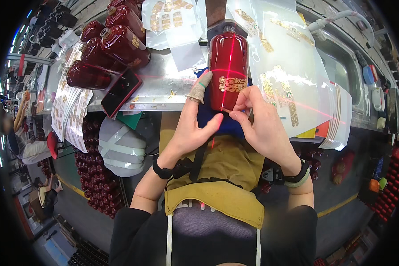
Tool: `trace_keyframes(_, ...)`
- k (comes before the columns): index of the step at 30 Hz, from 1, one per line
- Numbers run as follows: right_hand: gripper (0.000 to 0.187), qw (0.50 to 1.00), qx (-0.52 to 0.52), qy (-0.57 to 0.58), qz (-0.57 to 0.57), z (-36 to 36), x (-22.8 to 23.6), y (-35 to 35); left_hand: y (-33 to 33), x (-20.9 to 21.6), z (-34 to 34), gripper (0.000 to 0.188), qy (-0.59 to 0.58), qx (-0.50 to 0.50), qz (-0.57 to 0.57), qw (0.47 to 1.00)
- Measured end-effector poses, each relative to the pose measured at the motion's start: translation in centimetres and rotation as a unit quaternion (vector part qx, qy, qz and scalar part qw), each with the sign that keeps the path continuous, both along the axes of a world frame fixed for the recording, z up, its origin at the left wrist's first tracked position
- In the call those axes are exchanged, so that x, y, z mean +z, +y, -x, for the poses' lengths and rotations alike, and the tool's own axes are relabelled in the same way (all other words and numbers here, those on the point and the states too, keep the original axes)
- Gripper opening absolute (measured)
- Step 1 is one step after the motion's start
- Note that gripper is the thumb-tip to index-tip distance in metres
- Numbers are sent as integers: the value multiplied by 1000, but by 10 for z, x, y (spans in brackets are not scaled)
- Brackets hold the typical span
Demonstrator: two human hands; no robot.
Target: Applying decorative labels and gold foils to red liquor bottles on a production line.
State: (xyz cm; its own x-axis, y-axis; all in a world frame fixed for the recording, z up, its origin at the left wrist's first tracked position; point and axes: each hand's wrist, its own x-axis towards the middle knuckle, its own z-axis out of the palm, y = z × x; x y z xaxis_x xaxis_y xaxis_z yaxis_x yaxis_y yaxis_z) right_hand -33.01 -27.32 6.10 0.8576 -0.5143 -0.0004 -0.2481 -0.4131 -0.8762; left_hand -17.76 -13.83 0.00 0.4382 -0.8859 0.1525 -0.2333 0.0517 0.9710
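Note:
A dark red glass bottle [225,55] lies in front of me with its neck pointing away. Gold lettering [232,84] sits low on its upper face, and red laser lines cross there. My left hand [189,131] steadies the bottle along its left side. One of its fingers wears a cloth finger cover [198,91], while the thumb reaches toward the base; its other fingers are hidden. Near the base's right corner, my right hand [265,126] is closed in a pinch. Whatever lies between those fingertips is too small to make out. Blue cloth [215,124] shows beneath the bottle.
Several red bottles [124,44] stand at the left beside a dark phone [121,92]. Gold decal sheets [288,66] cover the right side of the metal bench [164,84]; more decal sheets [68,113] hang over the left edge. A sink [341,57] is at far right.

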Motion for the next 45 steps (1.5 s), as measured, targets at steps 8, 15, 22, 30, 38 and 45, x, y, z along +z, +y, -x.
trace_keyframes(8,22,999,-32,21,21,5,3,-3,-3,-16,11,73,20,34,6,999)
trace_keyframes(15,26,996,-87,16,8,15,-12,-4,-4,-15,17,73,33,55,9,998)
trace_keyframes(22,19,989,-120,-11,-82,13,-31,1,-3,-14,18,70,35,57,2,998)
trace_keyframes(30,17,988,-129,-34,-75,13,-34,3,-2,-18,18,68,9,54,-2,998)
trace_keyframes(38,18,988,-134,-34,-75,12,-34,4,-4,-20,19,68,14,57,0,998)
trace_keyframes(45,17,989,-127,-28,-70,12,-36,3,-4,-19,20,68,11,60,1,998)
